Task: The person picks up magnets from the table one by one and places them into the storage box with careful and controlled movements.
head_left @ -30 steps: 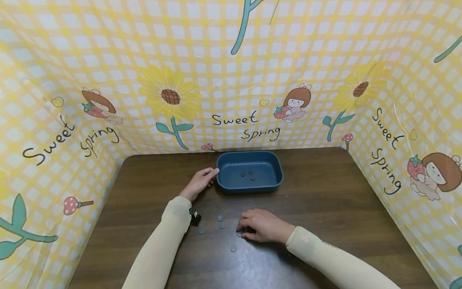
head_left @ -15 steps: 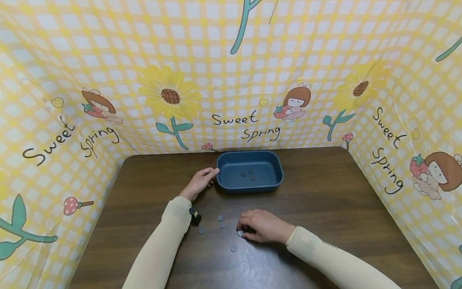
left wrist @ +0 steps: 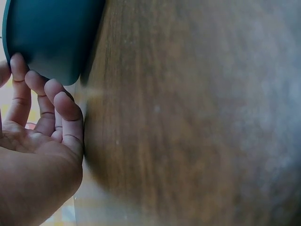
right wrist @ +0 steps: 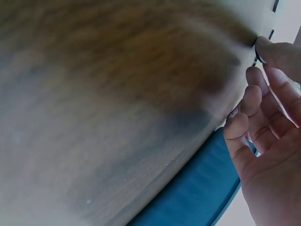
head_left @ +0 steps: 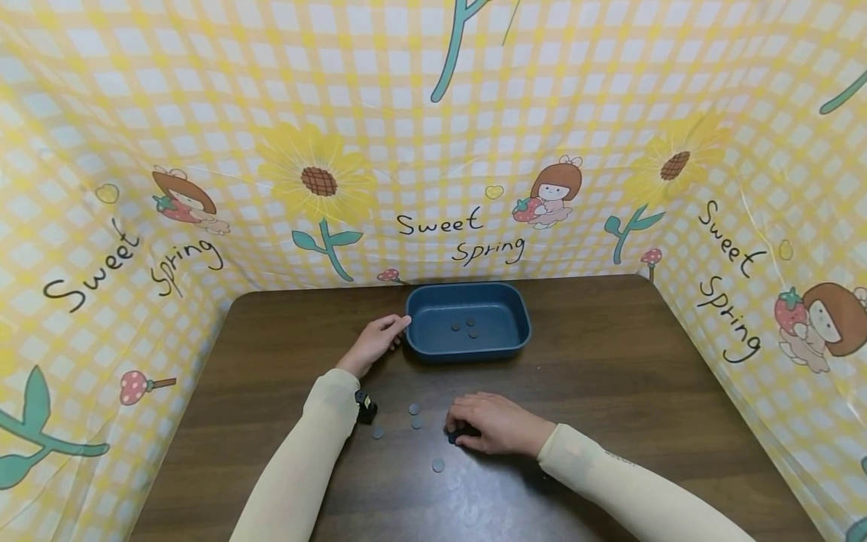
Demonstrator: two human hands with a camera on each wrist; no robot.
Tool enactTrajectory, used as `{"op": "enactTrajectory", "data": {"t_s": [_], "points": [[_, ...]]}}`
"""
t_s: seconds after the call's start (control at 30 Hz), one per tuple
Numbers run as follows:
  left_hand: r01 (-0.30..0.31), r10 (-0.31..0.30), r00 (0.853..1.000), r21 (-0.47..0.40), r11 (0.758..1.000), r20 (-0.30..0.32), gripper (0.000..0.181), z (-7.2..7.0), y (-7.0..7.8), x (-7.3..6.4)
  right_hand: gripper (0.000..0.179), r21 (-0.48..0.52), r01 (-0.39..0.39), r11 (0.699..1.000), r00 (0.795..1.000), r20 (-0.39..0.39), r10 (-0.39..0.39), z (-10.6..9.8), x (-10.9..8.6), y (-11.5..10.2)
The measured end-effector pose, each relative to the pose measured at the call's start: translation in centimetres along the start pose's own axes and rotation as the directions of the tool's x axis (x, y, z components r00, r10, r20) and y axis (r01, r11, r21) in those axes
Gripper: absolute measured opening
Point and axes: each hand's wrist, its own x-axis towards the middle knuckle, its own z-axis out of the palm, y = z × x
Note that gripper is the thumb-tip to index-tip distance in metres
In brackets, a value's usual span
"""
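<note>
A blue rectangular tray [head_left: 467,354] stands at the back middle of the table, with three coins [head_left: 473,335] on its floor. My left hand [head_left: 374,342] pinches the tray's left rim, its other fingers against the outer wall [left wrist: 51,42] in the left wrist view. In front of the tray my right hand [head_left: 497,423] is low over the table. Its thumb and forefinger pinch a coin [right wrist: 259,57], seen as a thin dark edge in the right wrist view. Several grey coins lie flat to its left, among them a near coin [head_left: 438,465] and a left coin [head_left: 378,433].
The brown wooden table [head_left: 609,361] is bordered by a yellow checked cloth [head_left: 433,165] at the back and both sides. A small black device [head_left: 366,406] sits at the left wrist, close to the leftmost coin.
The coin at my right fingertips, pale and in plain sight before, now shows dark there as the fingers close on it. My left hand and the tray stay put.
</note>
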Motion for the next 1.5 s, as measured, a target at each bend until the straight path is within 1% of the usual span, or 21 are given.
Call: {"op": "enactTrajectory", "data": {"t_s": [0.23, 0.53, 0.73, 0.83, 1.03, 1.33, 1.5], "points": [[0.001, -0.001, 1.0, 0.002, 1.0, 0.003, 0.045, -0.1, -0.1, 0.1, 0.016, 0.012, 0.013, 1.0, 1.0, -0.022, -0.012, -0.1, -0.1, 0.0], [0.01, -0.01, 1.0, -0.018, 1.0, -0.004, 0.045, -0.1, -0.3, 0.3, 0.013, 0.05, 0.012, 0.999, 1.0, 0.005, -0.012, -0.4, -0.3, 0.1], [0.006, -0.007, 1.0, -0.017, 1.0, -0.02, 0.044, 0.0, 0.0, 0.2, 0.013, 0.062, 0.025, 0.998, 1.0, -0.009, -0.025, -0.5, -0.2, 0.0], [0.012, -0.012, 1.0, -0.019, 1.0, -0.02, 0.046, 0.0, 0.2, 0.1, 0.013, 0.088, 0.027, 0.996, 1.0, -0.015, -0.025, -0.6, -0.2, -0.1], [0.018, -0.018, 1.0, -0.032, 0.999, -0.016, 0.044, 0.0, 0.2, 0.0, 0.01, 0.13, 0.014, 0.991, 1.0, -0.025, -0.011, -0.9, 0.0, 0.1], [0.017, -0.017, 1.0, -0.022, 1.0, -0.022, 0.044, 0.0, 0.2, -0.1, 0.01, 0.185, -0.001, 0.983, 0.996, -0.087, 0.018, -1.4, 0.3, 0.6], [0.019, -0.019, 1.0, -0.015, 1.0, -0.02, 0.042, 0.1, 0.1, -0.1, 0.011, 0.22, -0.031, 0.975, 0.993, -0.102, 0.055, -2.0, 0.5, 0.8]]}}
